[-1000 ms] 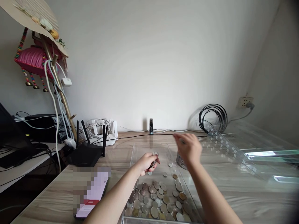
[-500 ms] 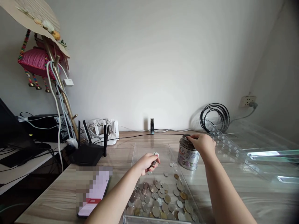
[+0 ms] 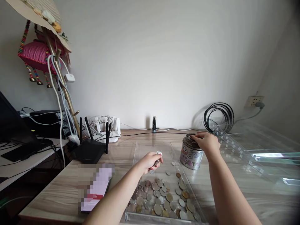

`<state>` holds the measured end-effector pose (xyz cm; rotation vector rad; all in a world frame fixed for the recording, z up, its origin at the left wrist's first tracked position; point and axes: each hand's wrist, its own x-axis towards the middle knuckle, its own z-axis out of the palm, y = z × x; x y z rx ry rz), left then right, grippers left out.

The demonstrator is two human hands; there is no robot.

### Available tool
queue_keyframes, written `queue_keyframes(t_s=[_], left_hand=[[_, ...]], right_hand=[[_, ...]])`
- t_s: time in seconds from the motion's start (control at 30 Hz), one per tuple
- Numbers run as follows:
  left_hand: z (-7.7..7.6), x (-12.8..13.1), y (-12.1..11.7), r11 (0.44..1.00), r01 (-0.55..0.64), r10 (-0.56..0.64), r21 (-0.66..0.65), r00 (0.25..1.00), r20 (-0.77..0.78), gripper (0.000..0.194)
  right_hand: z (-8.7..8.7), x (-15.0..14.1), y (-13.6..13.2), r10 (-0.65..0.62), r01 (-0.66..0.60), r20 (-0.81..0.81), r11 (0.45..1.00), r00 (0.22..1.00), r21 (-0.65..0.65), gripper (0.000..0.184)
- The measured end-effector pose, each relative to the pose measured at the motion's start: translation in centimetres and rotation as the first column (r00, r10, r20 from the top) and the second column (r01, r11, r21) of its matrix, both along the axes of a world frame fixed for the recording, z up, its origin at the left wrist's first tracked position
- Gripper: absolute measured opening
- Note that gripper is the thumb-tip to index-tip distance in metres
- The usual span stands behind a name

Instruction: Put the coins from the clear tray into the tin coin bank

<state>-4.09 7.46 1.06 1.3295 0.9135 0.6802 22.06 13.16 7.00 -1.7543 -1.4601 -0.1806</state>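
Observation:
My left hand (image 3: 153, 161) is closed around several coins above a clear plastic tray (image 3: 135, 156); one pale coin (image 3: 159, 153) stands out between thumb and forefinger. Below it, many silver and brass-coloured coins (image 3: 169, 197) lie spread over the tray's near part. To the right of the tray stands a round, patterned metal tin (image 3: 191, 156), upright on the table. The fingers of my right hand (image 3: 207, 142) are pinched together at the tin's top, by its dark rim. Whatever those fingertips hold is hidden.
A phone (image 3: 98, 190) with a blurred screen lies left of the tray. Behind it are a black router (image 3: 90, 151) and white routers with cables (image 3: 110, 136). A small dark bottle (image 3: 154, 124) stands by the wall. Coiled black cable (image 3: 219, 117) and clear plastic panels (image 3: 262, 156) occupy the right.
The whole view has shifted slightly, so things appear a little further right and higher. Both hands keep nearly the same places, the left over the tray, the right at the tin's top.

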Motion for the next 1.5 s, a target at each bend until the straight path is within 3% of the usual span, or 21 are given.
queue_keyframes(t_s=[0.07, 0.17, 0.23, 0.27, 0.33, 0.4, 0.47, 0.53, 0.6, 0.7, 0.77, 0.93, 1.07, 1.13, 1.23, 1.3, 1.33, 1.43, 1.5], left_hand=[[0.0, 0.0, 0.0, 1.000, -0.005, 0.005, 0.001, 1.000, -0.001, 0.033], [0.0, 0.0, 0.0, 1.000, -0.001, 0.000, 0.018, 1.000, 0.020, 0.033], [0.0, 0.0, 0.0, 0.999, 0.002, -0.004, 0.035, 0.999, 0.038, 0.034], [0.0, 0.0, 0.0, 0.999, 0.001, -0.002, 0.040, 0.999, 0.037, 0.034], [0.1, 0.0, -0.2, 0.999, -0.007, 0.006, 0.041, 1.000, 0.014, 0.037], [0.2, 0.1, -0.3, 0.999, -0.020, 0.021, 0.033, 1.000, -0.021, 0.040], [0.3, 0.0, -0.4, 0.999, -0.036, 0.037, 0.032, 0.998, -0.043, 0.040], [0.2, 0.0, -0.4, 0.999, -0.031, 0.033, 0.039, 0.999, -0.040, 0.039], [0.2, 0.0, -0.5, 0.999, 0.006, -0.006, 0.043, 1.000, -0.003, 0.039], [0.4, 0.0, -0.6, 0.997, 0.070, -0.072, 0.045, 0.996, 0.046, 0.040], [0.7, 0.0, -0.9, 0.997, 0.061, -0.064, 0.048, 0.997, 0.050, 0.041], [1.0, 0.1, -1.2, 0.997, 0.037, -0.041, 0.069, 0.998, 0.047, 0.046], [0.7, 0.1, -1.1, 0.994, 0.042, -0.050, 0.104, 0.996, 0.079, 0.041], [0.7, 0.1, -1.0, 0.993, 0.036, -0.047, 0.108, 0.993, 0.106, 0.039], [0.8, 0.0, -0.9, 0.995, 0.023, -0.035, 0.096, 0.992, 0.123, 0.038], [0.8, 0.0, -0.8, 0.995, 0.017, -0.028, 0.094, 0.994, 0.109, 0.038], [0.8, 0.1, -0.8, 0.995, 0.020, -0.030, 0.097, 0.995, 0.097, 0.038], [0.5, 0.1, -0.7, 0.994, 0.028, -0.035, 0.110, 0.998, 0.060, 0.038], [0.2, 0.2, -0.6, 0.993, 0.021, -0.026, 0.117, 0.999, 0.040, 0.038]], right_hand=[[0.2, -0.1, -0.3, 0.007, -0.007, 0.008, 1.000, 1.000, -0.019, 0.033], [0.8, -1.6, -1.9, -0.004, 0.000, 0.020, 0.982, 1.000, 0.191, 0.034], [0.8, -3.6, -3.2, 0.103, -0.102, 0.015, 0.943, 0.995, 0.318, 0.032], [0.7, -4.9, -3.8, 0.210, -0.204, 0.015, 0.928, 0.978, 0.313, 0.031], [-0.1, -7.6, -4.6, 0.469, -0.463, 0.004, 0.870, 0.883, 0.171, 0.029], [-1.2, -10.1, -4.9, 0.672, -0.673, -0.046, 0.739, 0.739, -0.034, 0.028], [-2.4, -11.7, -4.8, 0.762, -0.767, -0.108, 0.618, 0.638, -0.173, 0.031], [-3.1, -12.3, -4.6, 0.776, -0.788, -0.159, 0.572, 0.610, -0.229, 0.035], [-3.0, -12.0, -4.5, 0.752, -0.768, -0.169, 0.600, 0.637, -0.225, 0.036], [-1.8, -10.5, -4.7, 0.689, -0.699, -0.119, 0.703, 0.715, -0.129, 0.033], [-1.1, -9.9, -4.9, 0.669, -0.675, -0.095, 0.733, 0.738, -0.085, 0.032], [-2.0, -11.0, -5.5, 0.719, -0.724, -0.095, 0.674, 0.689, -0.150, 0.032], [-1.9, -11.4, -6.1, 0.737, -0.766, -0.211, 0.624, 0.642, -0.152, 0.026], [-0.5, -9.7, -5.9, 0.700, -0.739, -0.255, 0.666, 0.667, -0.107, 0.028], [2.4, -4.9, -4.5, 0.548, -0.567, -0.206, 0.822, 0.811, -0.046, 0.030], [4.3, -1.6, -2.9, 0.391, -0.393, -0.046, 0.903, 0.919, -0.174, 0.027], [5.0, -0.4, -2.0, 0.346, -0.325, 0.031, 0.904, 0.938, -0.279, 0.024], [5.9, 1.0, 0.2, 0.353, -0.222, 0.159, 0.818, 0.922, -0.530, 0.018], [5.7, 0.4, 1.0, 0.337, -0.160, 0.221, 0.806, 0.915, -0.569, 0.018]])
